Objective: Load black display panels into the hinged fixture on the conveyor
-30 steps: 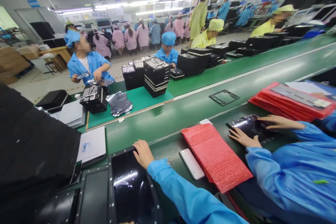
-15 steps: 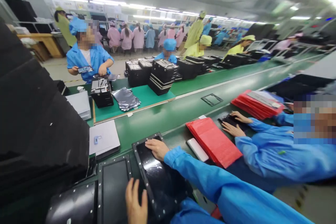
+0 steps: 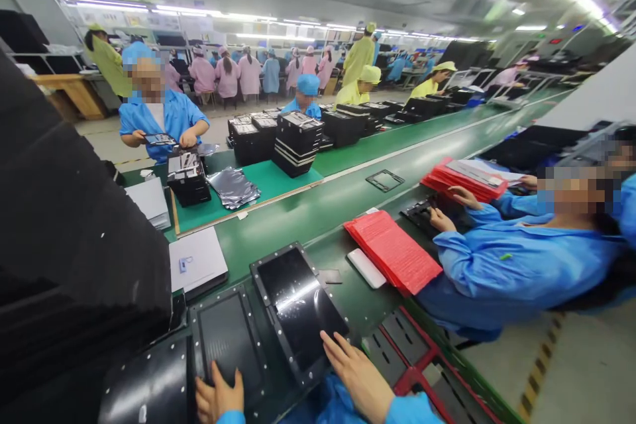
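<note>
A glossy black screen panel [image 3: 298, 298] lies in a dark frame with pale dots along its edges, tilted on the green bench. My right hand [image 3: 360, 377] reaches over the panel's near right corner, fingers stretched out, the tips at its edge. To the left lies a second dark frame [image 3: 228, 338] with a matt black centre. My left hand [image 3: 221, 397] is at the near end of that frame, fingers spread, with nothing gripped. Whether its fingertips press on the frame, I cannot tell. Farther left is another shiny black panel [image 3: 149, 384].
A tall black stack [image 3: 74, 245] blocks the left side. Beyond the frames lies a white sheet pile [image 3: 199, 255]. Right are a white slab [image 3: 366, 268], red sleeves [image 3: 392, 248], a red-edged tray [image 3: 412, 374] and a co-worker [image 3: 521, 258]. Another co-worker [image 3: 161, 112] stands opposite.
My right hand has drawn back from the panel's far end to its near right corner. My left hand has shifted left and nearer. The view has turned slightly right, showing the red-edged tray.
</note>
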A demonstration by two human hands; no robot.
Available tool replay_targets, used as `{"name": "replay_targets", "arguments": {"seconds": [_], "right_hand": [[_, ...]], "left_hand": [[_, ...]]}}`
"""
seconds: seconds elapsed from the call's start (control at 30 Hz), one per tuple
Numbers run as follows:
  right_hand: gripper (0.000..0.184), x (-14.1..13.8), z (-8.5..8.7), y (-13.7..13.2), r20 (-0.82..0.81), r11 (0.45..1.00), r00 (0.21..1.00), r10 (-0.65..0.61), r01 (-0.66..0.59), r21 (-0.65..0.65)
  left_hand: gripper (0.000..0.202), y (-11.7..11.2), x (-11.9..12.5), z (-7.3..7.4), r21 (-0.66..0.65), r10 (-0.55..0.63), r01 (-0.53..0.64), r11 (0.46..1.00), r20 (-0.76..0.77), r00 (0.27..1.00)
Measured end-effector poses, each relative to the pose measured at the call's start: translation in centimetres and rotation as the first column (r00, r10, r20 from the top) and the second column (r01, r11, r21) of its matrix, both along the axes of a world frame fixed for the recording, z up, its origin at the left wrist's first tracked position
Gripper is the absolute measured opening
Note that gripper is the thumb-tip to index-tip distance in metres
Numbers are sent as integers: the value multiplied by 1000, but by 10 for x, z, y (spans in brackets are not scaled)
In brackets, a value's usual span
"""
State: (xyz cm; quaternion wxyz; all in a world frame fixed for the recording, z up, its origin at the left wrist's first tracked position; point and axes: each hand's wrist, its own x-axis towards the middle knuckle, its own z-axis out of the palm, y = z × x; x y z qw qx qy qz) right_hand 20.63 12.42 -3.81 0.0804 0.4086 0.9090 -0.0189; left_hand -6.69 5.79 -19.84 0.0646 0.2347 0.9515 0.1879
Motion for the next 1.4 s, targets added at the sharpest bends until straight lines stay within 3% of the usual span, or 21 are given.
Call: {"name": "replay_targets", "arguments": {"seconds": [0.13, 0.23, 0.33, 0.4, 0.53, 0.6, 0.67, 0.73, 0.77, 0.83, 0.87, 0.9, 1.0, 1.07, 1.23, 1.33, 1.4], "right_hand": [[66, 2, -19, -12, -57, 999, 998, -4, 6, 42], [73, 9, -21, -2, -167, 996, 986, -6, -8, -87], [81, 23, -20, 12, -264, 971, 964, 40, -100, -219], [79, 29, -15, 24, -327, 947, 941, 83, -177, -269], [57, 26, 10, 53, -516, 869, 855, 54, -294, -397], [52, 15, 21, 65, -629, 776, 776, -42, -372, -510], [60, 2, 26, 70, -700, 589, 680, -216, -482, -649], [62, -10, 24, 71, -662, 361, 594, -457, -557, -748], [60, -14, 22, 70, -605, 281, 545, -581, -563, -777], [59, -16, 18, 70, -470, 208, 432, -769, -526, -824], [61, -13, 16, 71, -420, 204, 378, -825, -494, -845], [62, -9, 14, 74, -386, 205, 340, -858, -462, -863], [66, 5, 11, 91, -365, 223, 323, -873, -402, -888], [68, 10, 11, 103, -374, 243, 330, -867, -374, -895], [64, -2, 15, 124, -401, 300, 335, -853, -315, -900], [52, 3, 20, 133, -352, 250, 344, -871, -306, -918], [46, 24, 23, 141, -316, 245, 257, -913, -274, -930]], "left_hand": [[62, 22, 9, 12, -2, -24, 24, 1000, 118, 993], [74, 34, -1, 27, -25, 71, -67, 997, 193, 979], [71, 28, -21, 45, -39, 131, -124, 991, 282, 950], [68, 17, -27, 59, 42, 117, -140, 989, 353, 928], [55, 4, -8, 95, 360, -142, -23, 933, 426, 893], [42, 5, 14, 124, 392, -202, 10, 920, 451, 869], [39, 5, 46, 157, 409, -229, 54, 911, 392, 891], [43, 2, 88, 188, 414, -379, 271, 869, 203, 903], [45, 1, 110, 201, 375, -505, 436, 818, 104, 857], [48, 0, 150, 218, 231, -711, 698, 677, -37, 702], [48, 1, 165, 222, 150, -754, 755, 638, -78, 653], [47, 3, 176, 224, 79, -759, 767, 637, -108, 641], [42, 6, 187, 220, -47, -685, 687, 726, -141, 715], [43, 8, 186, 216, -80, -674, 669, 739, -102, 732], [45, 17, 189, 214, -130, -712, 707, 695, 6, 702], [44, 20, 197, 215, -122, -742, 740, 661, 35, 669], [44, 18, 196, 214, -106, -763, 761, 640, 31, 646]]}}
